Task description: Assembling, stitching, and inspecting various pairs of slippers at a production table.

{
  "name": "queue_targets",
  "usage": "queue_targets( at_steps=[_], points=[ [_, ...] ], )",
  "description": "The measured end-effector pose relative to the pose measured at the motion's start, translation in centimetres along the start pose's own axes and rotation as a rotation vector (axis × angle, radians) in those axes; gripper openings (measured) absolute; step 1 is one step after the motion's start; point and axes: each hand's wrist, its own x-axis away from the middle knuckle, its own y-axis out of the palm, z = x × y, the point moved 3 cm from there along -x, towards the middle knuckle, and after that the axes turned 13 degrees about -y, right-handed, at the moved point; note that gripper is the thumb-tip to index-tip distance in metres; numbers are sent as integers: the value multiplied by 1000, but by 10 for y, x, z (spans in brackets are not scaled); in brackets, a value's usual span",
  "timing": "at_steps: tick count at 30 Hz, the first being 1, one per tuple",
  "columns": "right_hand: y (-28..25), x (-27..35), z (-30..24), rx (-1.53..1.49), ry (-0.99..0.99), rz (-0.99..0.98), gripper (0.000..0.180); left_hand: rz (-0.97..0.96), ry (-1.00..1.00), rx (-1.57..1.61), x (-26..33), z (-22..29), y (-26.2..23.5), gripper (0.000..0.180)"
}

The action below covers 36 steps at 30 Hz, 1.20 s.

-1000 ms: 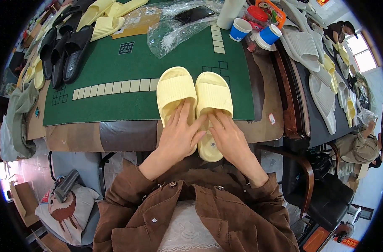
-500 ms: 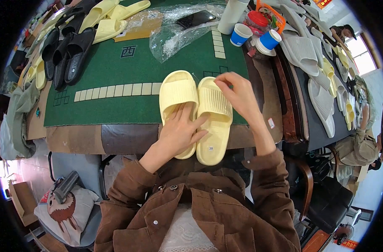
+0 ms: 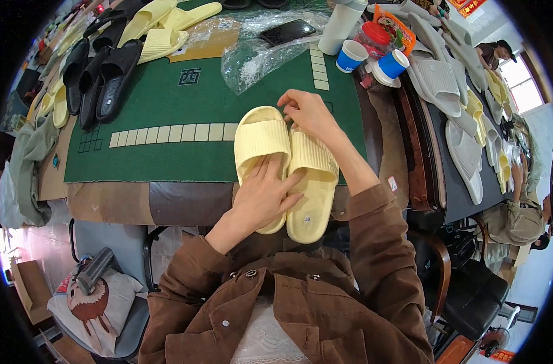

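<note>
A pair of pale yellow slippers lies side by side at the table's front edge, toes pointing away from me. My left hand (image 3: pixel 258 193) reaches into the left slipper (image 3: pixel 261 138), with some fingers under its ribbed strap. Its index finger and thumb extend over the right slipper (image 3: pixel 308 212), so the hand grips the pair at their inner edges. Above the toe ends, my right hand (image 3: pixel 308 112) is closed with fingers bent together, close to the gap between the slippers. Whatever its fingertips pinch is hidden or too small to name.
A green mat (image 3: pixel 149 109) covers the table. Beyond lie clear plastic (image 3: pixel 249 64), a phone (image 3: pixel 287 32), a white bottle (image 3: pixel 342 27) and paper cups (image 3: pixel 351 56). Black slippers (image 3: pixel 116 79) lie left; grey slippers (image 3: pixel 464 158) fill the right table. Another person (image 3: pixel 516 212) sits far right.
My right hand has moved left and slightly away from me, from the right slipper's toe to the gap between the toes. My left hand keeps its place in the slippers.
</note>
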Motion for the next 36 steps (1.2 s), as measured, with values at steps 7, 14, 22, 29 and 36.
queue_targets(
  at_steps=[7,14,22,29,36],
  points=[
    [5,-6,-14,123,-57,52,23,-21,-17,17,0,2,-1,43],
    [16,-11,-22,218,13,-59,29,-25,-23,8,1,1,2,43],
    [1,0,-24,-69,9,218,24,4,-36,65,3,5,-2,47],
    [-8,8,-13,-329,40,383,23,53,6,81,12,21,-6,55],
    [-13,16,-15,-351,-36,427,22,447,65,221,-12,7,-55,44]
  ],
)
